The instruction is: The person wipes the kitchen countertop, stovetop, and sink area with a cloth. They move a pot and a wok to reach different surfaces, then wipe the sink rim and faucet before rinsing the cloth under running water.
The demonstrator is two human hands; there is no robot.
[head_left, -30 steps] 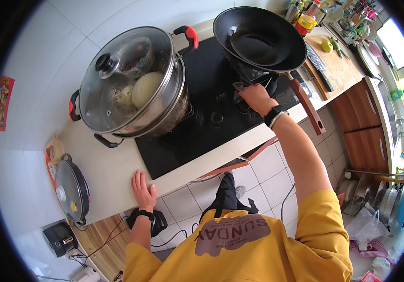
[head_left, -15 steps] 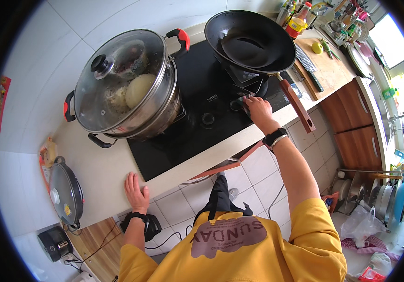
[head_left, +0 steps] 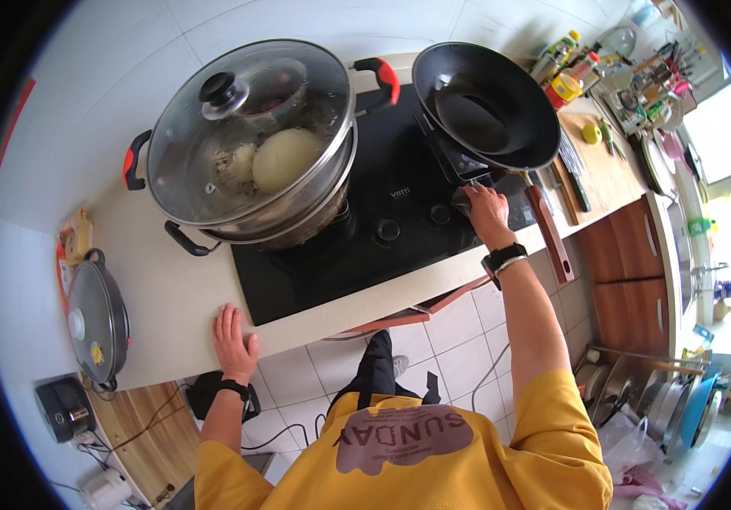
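My right hand [head_left: 488, 209] is closed on a dark greyish cloth [head_left: 461, 202], pressed to the black glass cooktop [head_left: 323, 280] beside the right burner. Most of the cloth is hidden by my fingers. Just beyond that hand a black wok [head_left: 478, 115] sits on the burner, its brown wooden handle [head_left: 549, 236] pointing toward me to the right of my wrist. My left hand [head_left: 235, 343] lies flat with fingers stretched on the counter's front edge, near the cooktop's left corner. A control knob [head_left: 439, 214] stands left of my right hand, another knob [head_left: 385, 229] further left.
A large steamer pot [head_left: 251, 144] with a glass lid covers the left burner; pale round food shows inside. An electric pan [head_left: 98, 323] stands far left. A knife [head_left: 576, 183] lies on the cutting board [head_left: 582, 136] at right, with bottles [head_left: 565, 85] behind. Wooden cabinets [head_left: 629, 246] stand right.
My right hand has moved with the cloth a little away from the right knob, toward the burner's near right side. My left hand stays on the counter edge. The whole view has shifted slightly.
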